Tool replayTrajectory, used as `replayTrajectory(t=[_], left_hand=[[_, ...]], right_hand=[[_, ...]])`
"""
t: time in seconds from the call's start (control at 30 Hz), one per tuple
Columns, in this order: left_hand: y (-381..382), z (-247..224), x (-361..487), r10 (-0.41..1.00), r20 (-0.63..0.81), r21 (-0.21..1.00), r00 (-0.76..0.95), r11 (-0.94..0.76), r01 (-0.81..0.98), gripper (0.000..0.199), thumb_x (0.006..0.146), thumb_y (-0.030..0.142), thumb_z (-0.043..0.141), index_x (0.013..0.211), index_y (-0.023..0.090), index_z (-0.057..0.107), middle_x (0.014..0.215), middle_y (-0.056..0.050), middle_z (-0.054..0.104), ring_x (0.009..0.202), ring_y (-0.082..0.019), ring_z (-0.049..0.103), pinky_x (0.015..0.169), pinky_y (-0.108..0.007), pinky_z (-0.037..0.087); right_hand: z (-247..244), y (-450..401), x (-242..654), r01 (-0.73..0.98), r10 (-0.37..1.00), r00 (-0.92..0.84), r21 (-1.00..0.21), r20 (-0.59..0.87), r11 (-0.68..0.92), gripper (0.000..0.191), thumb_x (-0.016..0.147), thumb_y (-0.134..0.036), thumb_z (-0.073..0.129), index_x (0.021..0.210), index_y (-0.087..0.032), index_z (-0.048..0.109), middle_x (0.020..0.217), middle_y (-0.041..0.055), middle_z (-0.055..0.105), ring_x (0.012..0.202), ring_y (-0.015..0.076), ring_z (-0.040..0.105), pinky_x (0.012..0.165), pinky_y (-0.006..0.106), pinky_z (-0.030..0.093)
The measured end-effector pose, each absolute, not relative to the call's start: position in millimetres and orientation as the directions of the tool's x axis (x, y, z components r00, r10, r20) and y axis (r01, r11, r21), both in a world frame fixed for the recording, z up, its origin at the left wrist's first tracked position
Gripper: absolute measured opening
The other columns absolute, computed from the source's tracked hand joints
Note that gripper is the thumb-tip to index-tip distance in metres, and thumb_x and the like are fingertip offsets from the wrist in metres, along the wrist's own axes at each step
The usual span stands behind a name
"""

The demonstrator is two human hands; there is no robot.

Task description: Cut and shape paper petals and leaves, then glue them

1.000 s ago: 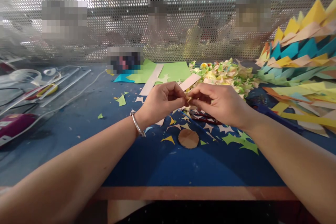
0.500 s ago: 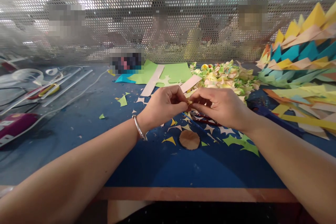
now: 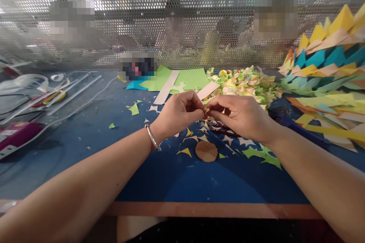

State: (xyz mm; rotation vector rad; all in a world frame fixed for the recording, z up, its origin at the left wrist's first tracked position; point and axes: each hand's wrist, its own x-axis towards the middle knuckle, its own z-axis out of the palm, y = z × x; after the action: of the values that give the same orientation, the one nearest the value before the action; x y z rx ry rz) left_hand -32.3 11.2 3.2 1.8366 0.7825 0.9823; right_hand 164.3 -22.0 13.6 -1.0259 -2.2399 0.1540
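- Nearer than the left hand (image 3: 184, 113) and right hand (image 3: 243, 114), a brown disc (image 3: 206, 152) lies on the surface (image 3: 211, 188).
- Both pinch a small pale-yellow paper piece (image 3: 205, 109) between their fingertips.
- Past the right hand: a colourful paper heap (image 3: 242, 83).
- Past the left hand: a green sheet (image 3: 194, 76).

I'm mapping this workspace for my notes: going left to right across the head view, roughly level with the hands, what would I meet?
Purple object → green scrap → left hand → small yellowish piece → right hand → paper strips.
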Motion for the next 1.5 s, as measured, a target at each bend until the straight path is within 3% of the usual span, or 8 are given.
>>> replayTrajectory(t=[0.23, 0.4, 0.63, 0.83, 1.0, 1.5], left_hand=[[11, 3, -34, 0.815, 0.273, 0.906, 0.512, -0.396, 0.147, 0.005, 0.071, 0.013, 0.06, 0.075, 0.017, 0.058, 0.068, -0.001, 0.069, 0.068, -0.014, 0.07, 0.062, -0.025, 0.054], [6, 4, -35, 0.79, 0.31, 0.76, 0.529, -0.54, 0.362, 0.007, 0.071, 0.013, 0.059, 0.075, 0.018, 0.058, 0.068, -0.001, 0.068, 0.064, -0.014, 0.066, 0.057, -0.025, 0.051], [2, 4, -34, 0.741, 0.43, 0.652, 0.515, -0.65, 0.391, 0.009, 0.071, 0.011, 0.059, 0.074, 0.019, 0.057, 0.063, 0.003, 0.062, 0.057, -0.01, 0.057, 0.053, -0.023, 0.043], [0, 2, -33, 0.74, 0.484, 0.677, 0.467, -0.655, 0.336, 0.007, 0.074, 0.012, 0.059, 0.076, 0.018, 0.058, 0.067, 0.001, 0.064, 0.061, -0.011, 0.06, 0.056, -0.023, 0.046], [2, 2, -33, 0.77, 0.454, 0.724, 0.448, -0.612, 0.318, 0.002, 0.078, 0.017, 0.058, 0.079, 0.018, 0.058, 0.071, -0.002, 0.069, 0.064, -0.012, 0.063, 0.058, -0.025, 0.05], [9, -1, -33, 0.776, 0.375, 0.79, 0.507, -0.554, 0.262, 0.007, 0.072, 0.015, 0.06, 0.077, 0.019, 0.057, 0.07, -0.001, 0.07, 0.064, -0.013, 0.067, 0.057, -0.024, 0.053]], right_hand=[[11, -22, 164, 0.66, 0.72, -0.474, -0.337, 0.507, 0.672, 0.011, 0.089, -0.018, 0.058, 0.091, -0.019, 0.068, 0.081, 0.0032, 0.071, 0.07, 0.0144, 0.064, 0.062, 0.026, 0.045], [7, -19, 166, 0.716, 0.744, -0.473, -0.287, 0.472, 0.637, 0.014, 0.089, -0.025, 0.056, 0.089, -0.018, 0.068, 0.077, 0.0035, 0.069, 0.066, 0.0149, 0.061, 0.059, 0.027, 0.042], [7, -20, 166, 0.735, 0.742, -0.478, -0.248, 0.47, 0.63, 0.015, 0.089, -0.025, 0.055, 0.089, -0.018, 0.068, 0.077, 0.0042, 0.068, 0.066, 0.0162, 0.06, 0.059, 0.028, 0.04], [11, -22, 165, 0.715, 0.701, -0.485, -0.225, 0.522, 0.662, 0.012, 0.09, -0.024, 0.054, 0.088, -0.021, 0.065, 0.075, 0.0036, 0.067, 0.066, 0.0166, 0.06, 0.061, 0.028, 0.042], [12, -22, 164, 0.711, 0.692, -0.483, -0.222, 0.536, 0.668, 0.01, 0.089, -0.023, 0.055, 0.09, -0.021, 0.065, 0.078, 0.0042, 0.068, 0.069, 0.0172, 0.062, 0.063, 0.029, 0.044], [8, -22, 166, 0.717, 0.735, -0.477, -0.271, 0.481, 0.643, 0.011, 0.09, -0.023, 0.055, 0.092, -0.019, 0.065, 0.075, 0.0027, 0.068, 0.064, 0.0147, 0.06, 0.058, 0.027, 0.042]])
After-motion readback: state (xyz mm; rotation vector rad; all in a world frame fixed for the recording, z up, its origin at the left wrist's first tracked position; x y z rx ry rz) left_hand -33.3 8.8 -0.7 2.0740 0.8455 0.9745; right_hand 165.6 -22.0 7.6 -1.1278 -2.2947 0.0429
